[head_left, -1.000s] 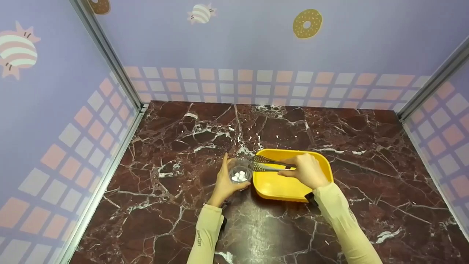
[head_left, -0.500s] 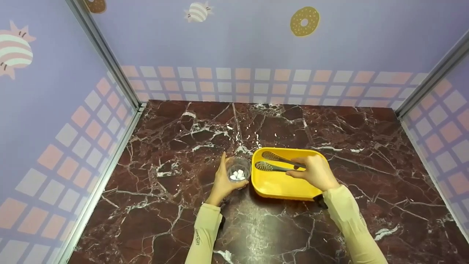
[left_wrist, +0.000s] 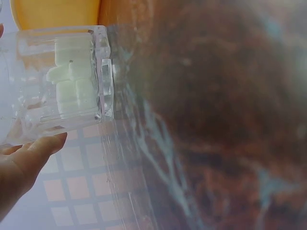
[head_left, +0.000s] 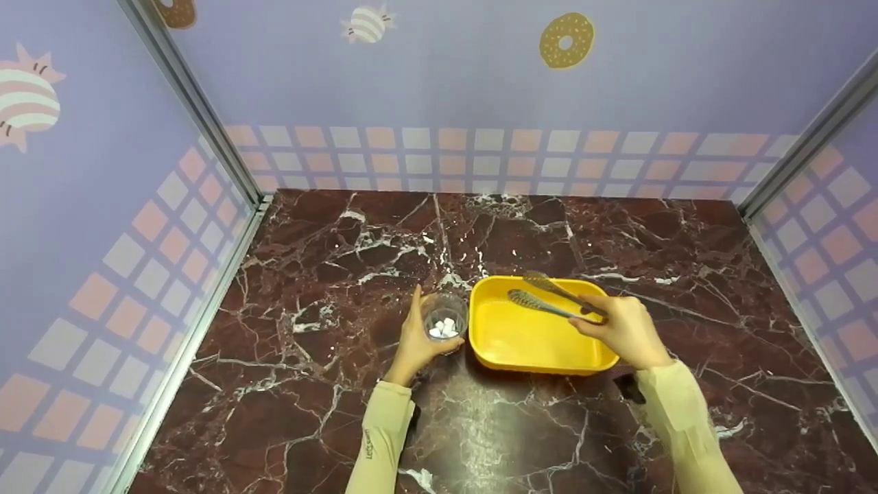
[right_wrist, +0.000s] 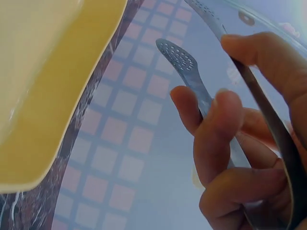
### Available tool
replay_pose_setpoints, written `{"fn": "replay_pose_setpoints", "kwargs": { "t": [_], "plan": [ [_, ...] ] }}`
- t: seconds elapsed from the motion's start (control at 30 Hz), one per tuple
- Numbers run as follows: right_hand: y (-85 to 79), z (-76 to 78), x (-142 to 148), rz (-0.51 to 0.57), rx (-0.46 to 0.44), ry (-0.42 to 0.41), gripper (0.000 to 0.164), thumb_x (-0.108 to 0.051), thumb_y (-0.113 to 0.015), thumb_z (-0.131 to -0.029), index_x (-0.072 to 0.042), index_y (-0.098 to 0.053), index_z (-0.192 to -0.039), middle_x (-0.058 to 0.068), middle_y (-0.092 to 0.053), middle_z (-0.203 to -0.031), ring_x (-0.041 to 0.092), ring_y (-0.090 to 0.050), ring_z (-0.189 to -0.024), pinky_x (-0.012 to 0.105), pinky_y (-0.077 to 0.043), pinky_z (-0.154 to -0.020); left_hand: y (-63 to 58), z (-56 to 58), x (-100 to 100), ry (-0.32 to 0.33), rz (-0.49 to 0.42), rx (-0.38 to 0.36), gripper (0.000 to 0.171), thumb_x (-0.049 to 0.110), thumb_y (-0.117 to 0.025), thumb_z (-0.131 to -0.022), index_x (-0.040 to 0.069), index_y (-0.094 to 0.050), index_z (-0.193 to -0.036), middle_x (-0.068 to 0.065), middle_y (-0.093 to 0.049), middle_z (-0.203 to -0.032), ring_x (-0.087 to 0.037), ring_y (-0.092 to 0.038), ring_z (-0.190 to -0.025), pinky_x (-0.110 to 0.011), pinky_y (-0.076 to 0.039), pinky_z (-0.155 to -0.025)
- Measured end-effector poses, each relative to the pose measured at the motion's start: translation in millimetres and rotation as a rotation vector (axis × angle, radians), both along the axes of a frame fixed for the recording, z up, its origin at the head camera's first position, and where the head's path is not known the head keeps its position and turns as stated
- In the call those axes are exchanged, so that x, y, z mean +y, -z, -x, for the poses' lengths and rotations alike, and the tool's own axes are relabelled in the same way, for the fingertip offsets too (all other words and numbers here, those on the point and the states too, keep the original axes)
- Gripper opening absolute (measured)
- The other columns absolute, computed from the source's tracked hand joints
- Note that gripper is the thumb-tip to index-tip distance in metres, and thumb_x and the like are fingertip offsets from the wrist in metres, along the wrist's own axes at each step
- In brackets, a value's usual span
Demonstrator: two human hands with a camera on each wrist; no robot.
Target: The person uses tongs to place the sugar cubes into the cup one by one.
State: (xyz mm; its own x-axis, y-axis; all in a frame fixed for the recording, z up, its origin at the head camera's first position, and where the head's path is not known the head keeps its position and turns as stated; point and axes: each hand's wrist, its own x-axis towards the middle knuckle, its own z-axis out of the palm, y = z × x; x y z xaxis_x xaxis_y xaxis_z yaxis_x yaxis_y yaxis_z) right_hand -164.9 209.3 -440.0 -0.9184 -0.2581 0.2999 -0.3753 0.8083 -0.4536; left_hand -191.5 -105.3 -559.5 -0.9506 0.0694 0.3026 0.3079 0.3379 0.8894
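Observation:
My left hand (head_left: 413, 348) holds a clear cup (head_left: 454, 307) upright on the table, thumb on the near side. Several small white blocks (left_wrist: 76, 79) lie at the cup's bottom, seen through its wall in the left wrist view. With my right hand (head_left: 630, 331) I grip metal tongs (head_left: 527, 300) whose perforated tips stand apart with nothing between them. The tongs are above the right part of a yellow plastic basin (head_left: 542, 346). In the right wrist view, thumb and fingers press along the two arms of the tongs (right_wrist: 178, 57).
Dark red marbled table (head_left: 329, 398) lies under everything, with small white flecks behind the cup and basin. Purple patterned wall panels (head_left: 439, 82) enclose the back and both sides. The basin stands just right of the cup.
My right hand has moved right with the tongs, from beside the cup's mouth to over the basin's right part. The tongs' tips have spread apart. My left hand and the cup stay put.

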Motion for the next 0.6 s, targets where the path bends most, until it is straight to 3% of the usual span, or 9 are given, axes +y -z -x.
{"fn": "replay_pose_setpoints", "kwargs": {
  "t": [0.2,0.4,0.5,0.6],
  "plan": [
    [6.5,-8.1,24,0.071,0.082,0.107,0.035,-0.023,-0.072,-0.073,-0.003,-0.067,-0.102,0.011,-0.07,-0.082,0.014,-0.06,-0.062,0.027,-0.052,-0.054,-0.9,0.4,-1,-0.019,0.052,0.013,0.119,0.014,-0.086,-0.05,-0.004,-0.011,-0.14,-0.019,-0.046,-0.129,-0.032,-0.045,-0.119,-0.043,-0.032,-0.108],
    [16.2,-12.8,50,0.168,0.073,0.216,0.039,-0.024,-0.072,-0.073,-0.002,-0.066,-0.104,0.018,-0.069,-0.086,0.003,-0.054,-0.049,0.012,-0.045,-0.043,-0.7,0.9,-1,-0.02,0.05,0.006,0.118,0.013,-0.085,-0.049,-0.004,-0.011,-0.14,-0.018,-0.046,-0.129,-0.032,-0.046,-0.119,-0.041,-0.034,-0.108],
    [22.4,-13.5,61,0.174,0.061,0.279,0.041,-0.027,-0.071,-0.073,-0.002,-0.065,-0.106,0.02,-0.068,-0.087,0.014,-0.057,-0.055,0.023,-0.051,-0.052,-0.9,0.4,-1,-0.016,0.048,0.0,0.118,0.015,-0.085,-0.05,-0.003,-0.011,-0.14,-0.018,-0.045,-0.129,-0.031,-0.045,-0.12,-0.041,-0.034,-0.108],
    [30.4,-13.4,69,0.18,0.061,0.346,0.044,-0.028,-0.071,-0.074,0.0,-0.064,-0.107,0.023,-0.067,-0.091,0.034,-0.062,-0.07,0.044,-0.054,-0.066,-0.5,0.1,-1,-0.011,0.031,0.001,0.119,0.014,-0.085,-0.05,-0.001,-0.01,-0.141,-0.018,-0.045,-0.13,-0.033,-0.044,-0.121,-0.042,-0.032,-0.108]
  ]
}}
